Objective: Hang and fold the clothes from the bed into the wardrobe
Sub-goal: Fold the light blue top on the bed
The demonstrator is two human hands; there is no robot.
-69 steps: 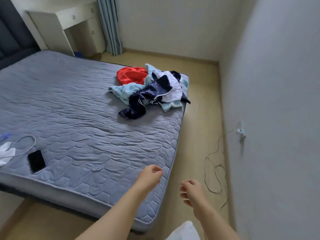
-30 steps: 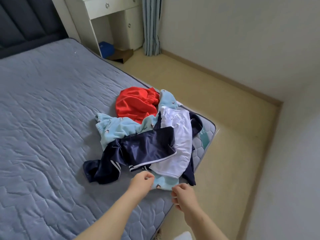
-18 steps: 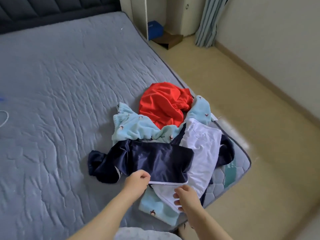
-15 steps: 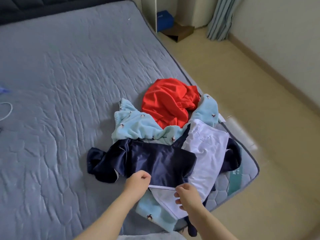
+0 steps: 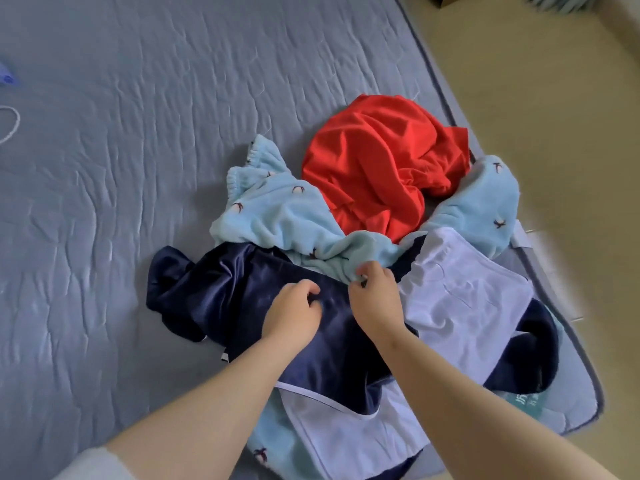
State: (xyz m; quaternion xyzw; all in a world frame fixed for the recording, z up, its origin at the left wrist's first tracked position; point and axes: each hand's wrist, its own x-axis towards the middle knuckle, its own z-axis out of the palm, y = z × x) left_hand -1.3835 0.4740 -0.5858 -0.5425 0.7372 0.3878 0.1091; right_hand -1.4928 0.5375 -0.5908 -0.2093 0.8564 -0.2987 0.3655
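Clothes pile (image 5: 363, 244) sits at bed (image 5: 138, 133) corner. Both hands pinch closed: left hand (image 5: 294, 311) on navy satin garment (image 5: 242, 292), right hand (image 5: 375, 297) at its upper edge. I judge it limp, slippery; grip seams.

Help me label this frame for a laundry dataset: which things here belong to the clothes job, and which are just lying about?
Part of the job:
- navy satin garment, under the left hand
- light blue fleece garment, pinched by the right hand
- red garment
- white garment

Just lying about:
- white cord on the mattress
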